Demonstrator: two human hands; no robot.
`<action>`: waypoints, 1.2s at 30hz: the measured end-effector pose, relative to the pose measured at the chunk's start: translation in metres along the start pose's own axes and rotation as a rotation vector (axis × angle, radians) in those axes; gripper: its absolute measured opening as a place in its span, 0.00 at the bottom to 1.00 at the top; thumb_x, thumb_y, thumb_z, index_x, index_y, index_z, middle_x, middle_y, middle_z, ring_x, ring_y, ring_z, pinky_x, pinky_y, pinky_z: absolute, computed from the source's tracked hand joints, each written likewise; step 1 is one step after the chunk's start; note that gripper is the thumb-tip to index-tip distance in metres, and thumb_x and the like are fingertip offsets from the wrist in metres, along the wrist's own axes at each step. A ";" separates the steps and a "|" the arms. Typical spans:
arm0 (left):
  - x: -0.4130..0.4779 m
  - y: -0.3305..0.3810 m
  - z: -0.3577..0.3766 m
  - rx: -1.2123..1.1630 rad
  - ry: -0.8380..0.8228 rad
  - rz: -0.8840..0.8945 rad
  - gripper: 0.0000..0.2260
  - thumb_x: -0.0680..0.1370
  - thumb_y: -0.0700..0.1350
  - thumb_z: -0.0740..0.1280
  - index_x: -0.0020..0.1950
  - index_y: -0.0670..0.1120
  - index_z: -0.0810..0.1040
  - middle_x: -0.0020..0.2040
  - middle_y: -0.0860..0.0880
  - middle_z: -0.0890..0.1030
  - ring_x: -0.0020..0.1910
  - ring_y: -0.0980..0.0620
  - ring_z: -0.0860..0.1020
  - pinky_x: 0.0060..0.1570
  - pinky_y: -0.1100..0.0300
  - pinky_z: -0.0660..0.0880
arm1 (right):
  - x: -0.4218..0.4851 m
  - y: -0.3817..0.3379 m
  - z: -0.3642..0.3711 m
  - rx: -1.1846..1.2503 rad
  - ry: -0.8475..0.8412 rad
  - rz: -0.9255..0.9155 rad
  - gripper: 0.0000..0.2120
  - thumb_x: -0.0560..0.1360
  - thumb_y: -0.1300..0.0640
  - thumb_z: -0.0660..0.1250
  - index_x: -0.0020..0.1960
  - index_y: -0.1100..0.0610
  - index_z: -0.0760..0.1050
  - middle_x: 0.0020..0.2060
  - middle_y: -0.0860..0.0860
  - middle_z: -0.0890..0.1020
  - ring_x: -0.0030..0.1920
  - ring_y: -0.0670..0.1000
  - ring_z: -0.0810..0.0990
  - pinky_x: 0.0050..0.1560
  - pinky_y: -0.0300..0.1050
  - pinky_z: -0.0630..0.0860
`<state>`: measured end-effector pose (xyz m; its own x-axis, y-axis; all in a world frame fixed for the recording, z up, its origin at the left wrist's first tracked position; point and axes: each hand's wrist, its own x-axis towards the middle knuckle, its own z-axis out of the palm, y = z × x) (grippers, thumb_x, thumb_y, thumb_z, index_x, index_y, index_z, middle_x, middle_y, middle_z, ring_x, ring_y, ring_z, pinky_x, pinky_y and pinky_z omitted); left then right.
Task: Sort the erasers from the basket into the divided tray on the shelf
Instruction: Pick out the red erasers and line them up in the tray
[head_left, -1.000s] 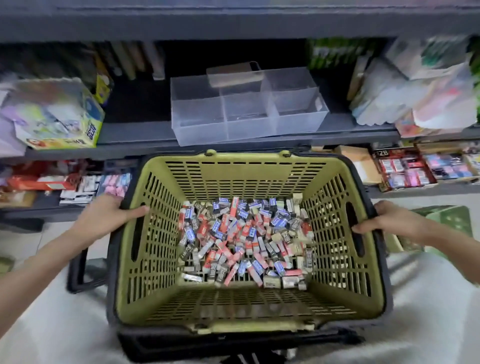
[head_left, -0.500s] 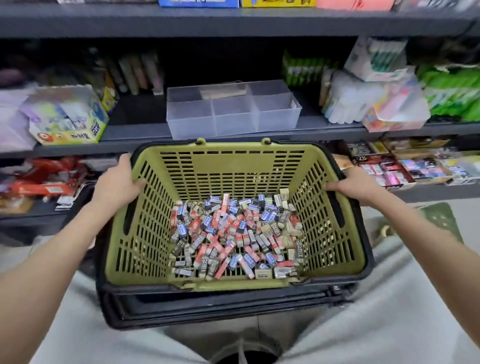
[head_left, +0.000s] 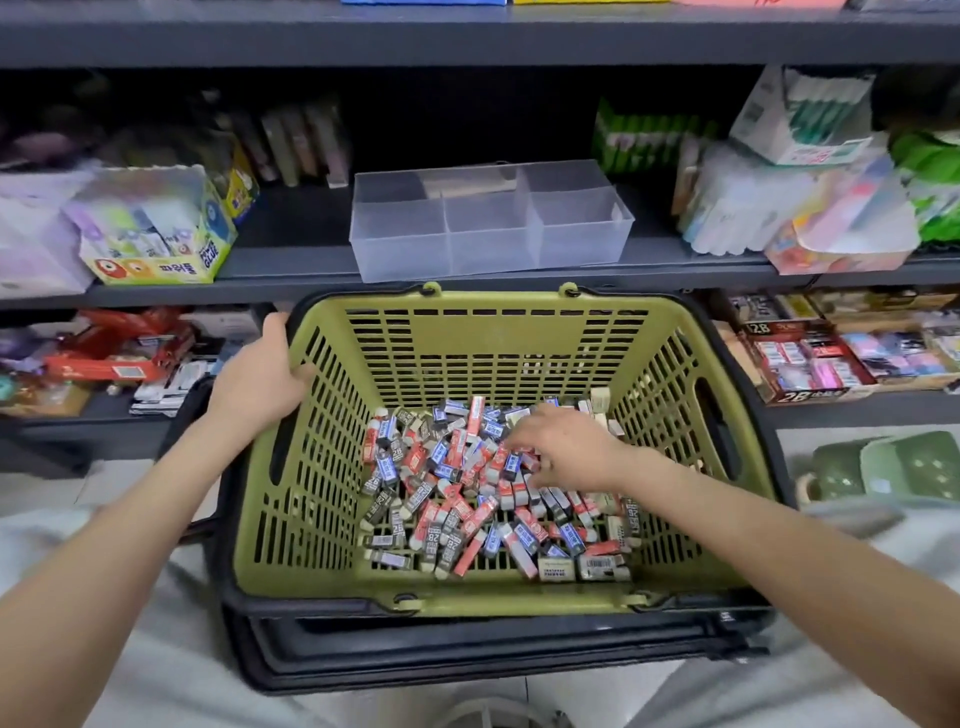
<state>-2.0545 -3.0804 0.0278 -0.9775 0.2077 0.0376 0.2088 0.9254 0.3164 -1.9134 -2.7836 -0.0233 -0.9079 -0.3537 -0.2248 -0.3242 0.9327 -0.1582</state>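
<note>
Reaching into the basket (head_left: 519, 605), the right hand (head_left: 571, 447) touches the erasers (head_left: 441, 499), its fingers' (head_left: 519, 441) grip unclear; the left hand (head_left: 254, 379) grips the basket's rim. Likely the first pick: next, pinch one for the tray (head_left: 488, 244).

L hand (head_left: 257, 382) grips green basket (head_left: 311, 493) at left rim nr far corner, thumb hooked over the edge to the inside. R hand (head_left: 566, 449) is down in basket, palm-down on the erasers (head_left: 447, 499), fingers (head_left: 530, 441) bent into the pile; can't tell if they pinch one. Erasers = loose heap on basket floor, red/blue/black sleeves, biased twd right half. Clear divided tray (head_left: 488, 244) sits on shelf (head_left: 291, 260) just behind basket's far rim, approx centred. Glue box (head_left: 150, 234) on same shelf, left of tray, well apart. 2B cartons (head_left: 810, 358) on lower shelf, right of basket.
</note>
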 end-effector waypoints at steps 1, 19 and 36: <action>-0.001 0.000 -0.001 0.003 0.001 -0.001 0.23 0.77 0.43 0.67 0.67 0.39 0.62 0.50 0.34 0.79 0.48 0.34 0.77 0.39 0.52 0.66 | 0.009 0.000 0.007 -0.044 -0.061 -0.039 0.30 0.70 0.47 0.71 0.69 0.50 0.67 0.65 0.48 0.73 0.64 0.50 0.68 0.64 0.46 0.66; 0.003 -0.001 0.001 -0.003 -0.004 0.034 0.25 0.76 0.42 0.68 0.69 0.37 0.62 0.45 0.35 0.80 0.45 0.35 0.78 0.40 0.52 0.65 | 0.052 0.024 0.070 -0.182 -0.165 -0.242 0.30 0.71 0.41 0.65 0.70 0.49 0.65 0.62 0.48 0.72 0.57 0.51 0.68 0.58 0.49 0.65; -0.029 0.090 0.021 -0.459 -0.330 0.139 0.24 0.74 0.52 0.69 0.68 0.47 0.71 0.63 0.51 0.74 0.61 0.54 0.72 0.63 0.59 0.66 | 0.046 0.009 0.011 1.179 -0.062 0.266 0.14 0.67 0.50 0.74 0.48 0.56 0.83 0.37 0.56 0.84 0.29 0.51 0.76 0.30 0.39 0.73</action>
<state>-2.0071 -2.9963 0.0357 -0.8652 0.4732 -0.1658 0.2277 0.6653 0.7110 -1.9554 -2.7923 -0.0454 -0.8847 -0.1932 -0.4242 0.3416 0.3504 -0.8721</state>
